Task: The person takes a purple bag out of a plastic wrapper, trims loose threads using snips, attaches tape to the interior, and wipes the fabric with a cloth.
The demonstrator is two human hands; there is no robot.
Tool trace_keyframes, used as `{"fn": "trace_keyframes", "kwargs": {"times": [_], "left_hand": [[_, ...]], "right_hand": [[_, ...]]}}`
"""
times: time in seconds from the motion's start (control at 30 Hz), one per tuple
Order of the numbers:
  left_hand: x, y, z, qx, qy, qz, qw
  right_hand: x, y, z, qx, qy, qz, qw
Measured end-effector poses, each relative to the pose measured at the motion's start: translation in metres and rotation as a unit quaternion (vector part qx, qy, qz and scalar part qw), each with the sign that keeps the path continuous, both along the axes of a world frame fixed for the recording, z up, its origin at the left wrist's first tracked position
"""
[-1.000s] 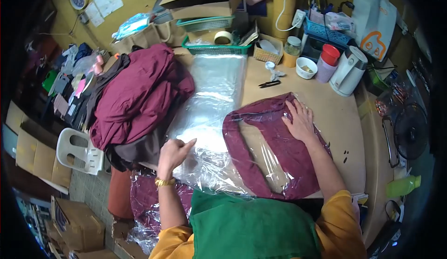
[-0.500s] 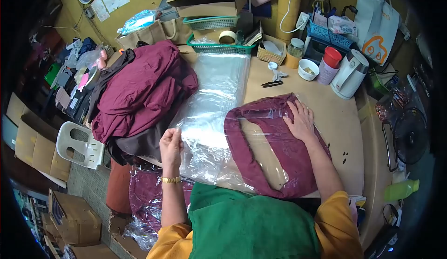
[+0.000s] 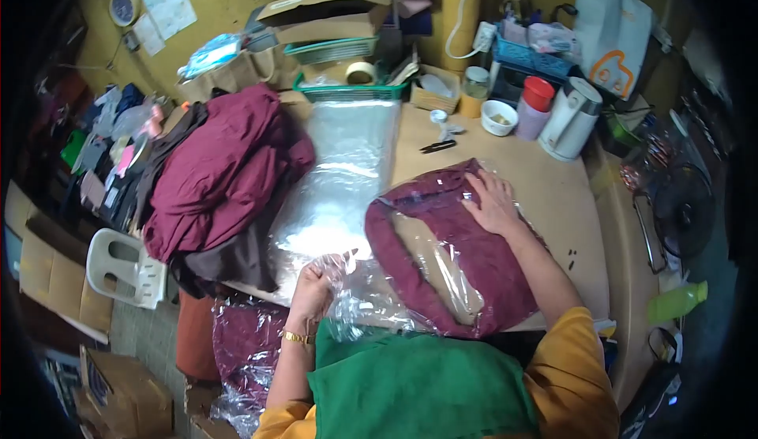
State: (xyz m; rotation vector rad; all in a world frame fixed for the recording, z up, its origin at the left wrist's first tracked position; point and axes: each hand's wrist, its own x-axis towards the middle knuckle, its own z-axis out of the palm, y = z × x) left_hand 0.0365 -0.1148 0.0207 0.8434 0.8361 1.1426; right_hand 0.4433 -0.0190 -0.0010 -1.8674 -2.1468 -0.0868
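A folded maroon garment (image 3: pixel 505 273) lies on the table inside a clear plastic bag (image 3: pixel 446 253), and tan table surface shows through the gap between its folds. My right hand (image 3: pixel 493 202) rests with outstretched fingers on the garment's upper right part. At the table's front edge, my left hand (image 3: pixel 314 287) is closed on the loose, crumpled end of the plastic bag. Behind that hand is a stack of flat clear bags (image 3: pixel 347 143). To the left rises a heap of maroon garments (image 3: pixel 221 170), with dark brown cloth under and beside it.
Small black thread snips (image 3: pixel 439 147) lie beyond the bagged garment. A white bowl (image 3: pixel 499 118), a red-lidded tumbler (image 3: pixel 537 107) and an electric kettle (image 3: pixel 570 119) stand at the back right. Green baskets (image 3: pixel 351 91) sit at the back. A white plastic chair (image 3: pixel 118 269) is on the left.
My left hand has moved right and slightly toward me, bunching the bag's loose end. My right hand stays on the garment. The whole view has shifted a little.
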Motion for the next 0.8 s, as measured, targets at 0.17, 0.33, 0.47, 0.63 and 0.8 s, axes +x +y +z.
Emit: {"fn": "trace_keyframes", "kwargs": {"times": [0.17,0.33,0.47,0.63,0.8], "left_hand": [[0.014,0.027,0.024,0.101,0.238,-0.179,0.949],[0.065,0.057,0.032,0.369,0.312,-0.093,0.871],[0.095,0.058,0.051,0.218,0.304,-0.070,0.925],[0.128,0.074,0.042,0.271,0.306,-0.241,0.880],[0.160,0.110,-0.015,0.530,0.402,-0.146,0.732]], "right_hand": [[-0.002,-0.001,0.000,0.004,0.015,0.007,1.000],[-0.002,-0.001,0.002,-0.001,0.022,0.005,1.000],[-0.002,-0.002,0.003,0.005,0.032,0.008,0.999],[-0.002,-0.004,0.006,0.008,0.045,0.009,0.999],[-0.001,-0.002,0.001,0.019,0.050,0.003,0.999]]}}
